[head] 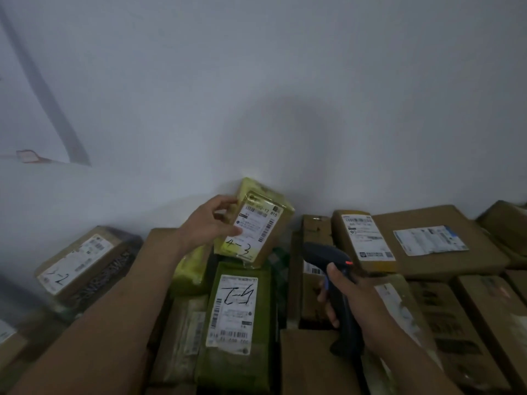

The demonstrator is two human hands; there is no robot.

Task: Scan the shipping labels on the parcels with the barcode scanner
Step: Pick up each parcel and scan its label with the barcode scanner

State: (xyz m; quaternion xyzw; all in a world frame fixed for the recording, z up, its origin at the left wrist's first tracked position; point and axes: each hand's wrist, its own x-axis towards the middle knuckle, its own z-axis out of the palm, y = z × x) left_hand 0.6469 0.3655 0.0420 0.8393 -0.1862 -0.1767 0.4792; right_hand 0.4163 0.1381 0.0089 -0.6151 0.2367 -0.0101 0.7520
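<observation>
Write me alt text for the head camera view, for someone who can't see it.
A person's left hand holds up a yellow-taped parcel, its label marked 4-3 facing the camera, while the right hand grips a dark barcode scanner aimed toward it. Labelled cardboard boxes and a green parcel lie packed below, against a pale wall.

Two hands, left hand (209,225) and right hand (350,295), one barcode scanner (322,255) in the right, one yellow parcel (258,223) in the left, a second yellow parcel (189,270) under it, one green parcel (236,366) between the hands, three hand-numbered labels (235,302), roughly ten brown boxes (427,216)
</observation>
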